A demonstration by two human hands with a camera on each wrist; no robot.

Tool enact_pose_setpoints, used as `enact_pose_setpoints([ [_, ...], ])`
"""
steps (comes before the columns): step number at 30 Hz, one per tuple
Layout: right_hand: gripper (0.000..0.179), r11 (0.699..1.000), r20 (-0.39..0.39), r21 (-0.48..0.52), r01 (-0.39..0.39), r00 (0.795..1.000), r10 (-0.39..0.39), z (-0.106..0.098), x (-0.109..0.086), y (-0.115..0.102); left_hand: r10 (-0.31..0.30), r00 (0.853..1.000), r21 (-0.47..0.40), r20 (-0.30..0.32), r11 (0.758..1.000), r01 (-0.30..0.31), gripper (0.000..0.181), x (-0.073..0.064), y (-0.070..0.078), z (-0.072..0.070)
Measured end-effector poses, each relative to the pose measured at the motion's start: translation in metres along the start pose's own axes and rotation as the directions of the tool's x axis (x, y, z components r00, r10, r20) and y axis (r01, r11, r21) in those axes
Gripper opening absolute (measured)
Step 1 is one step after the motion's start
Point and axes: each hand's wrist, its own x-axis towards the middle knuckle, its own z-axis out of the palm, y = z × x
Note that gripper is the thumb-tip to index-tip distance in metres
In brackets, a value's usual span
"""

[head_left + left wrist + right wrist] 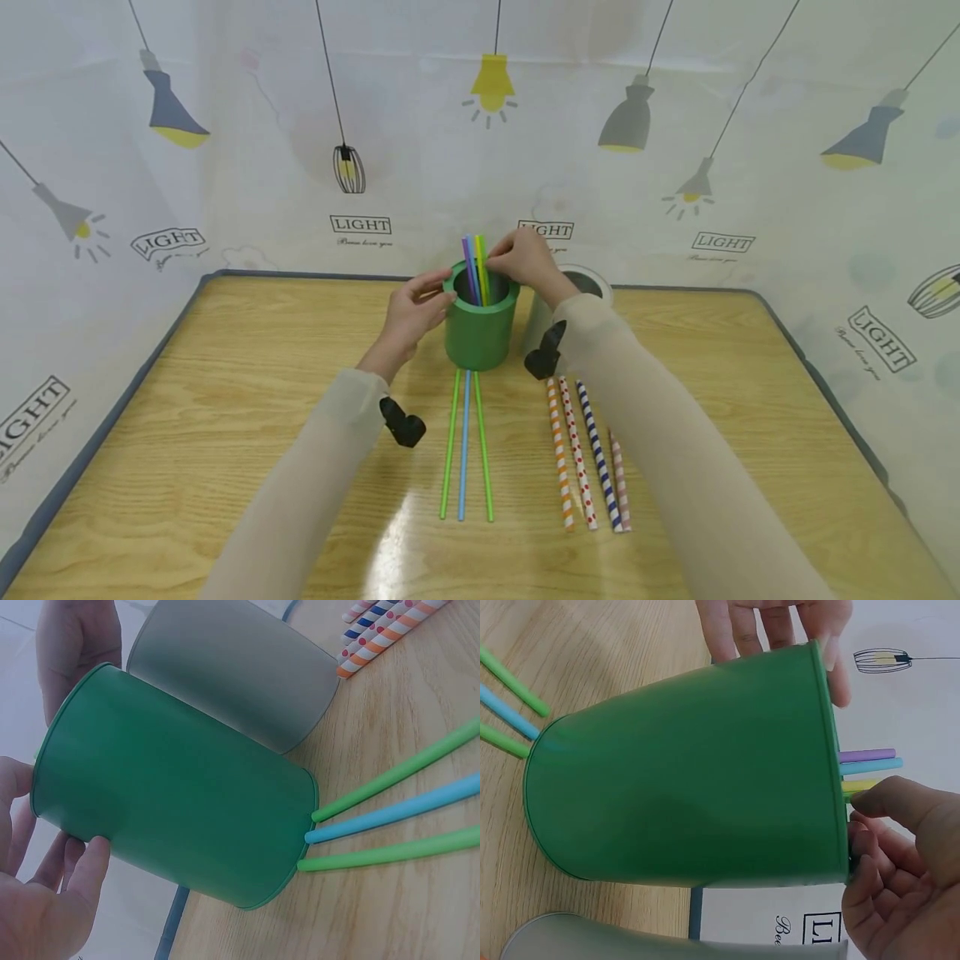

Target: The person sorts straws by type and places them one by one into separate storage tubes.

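Note:
A green bucket stands upright near the back of the table. My left hand holds its left side at the rim, as the left wrist view of this hand also shows. Over the rim, my right hand pinches a green straw that reaches into the bucket. Purple, light blue and yellow straws stick out beside it. Their lower ends are hidden inside. On the table before the bucket lie a blue straw and two green straws.
A grey-white bucket stands right of the green one, partly behind my right forearm. In front of it lie several patterned paper straws: orange-striped, red-dotted, navy-striped and pink-striped. A printed curtain surrounds the wooden table.

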Motion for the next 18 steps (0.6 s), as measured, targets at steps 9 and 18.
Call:
enact_pose_setpoints([
  [9, 0.024, 0.986, 0.083, 0.160, -0.049, 0.996, 0.036, -0.011, -0.012, 0.002, -0.001, 1.000, 0.008, 0.001, 1.000, 0.001, 0.040, 0.001, -0.001, 0.000],
  [18, 0.020, 0.987, 0.175, 0.158, 0.000, 0.984, -0.028, -0.018, -0.040, -0.001, -0.006, 1.000, -0.005, -0.002, 1.000, 0.006, 0.041, 0.004, -0.003, 0.001],
])
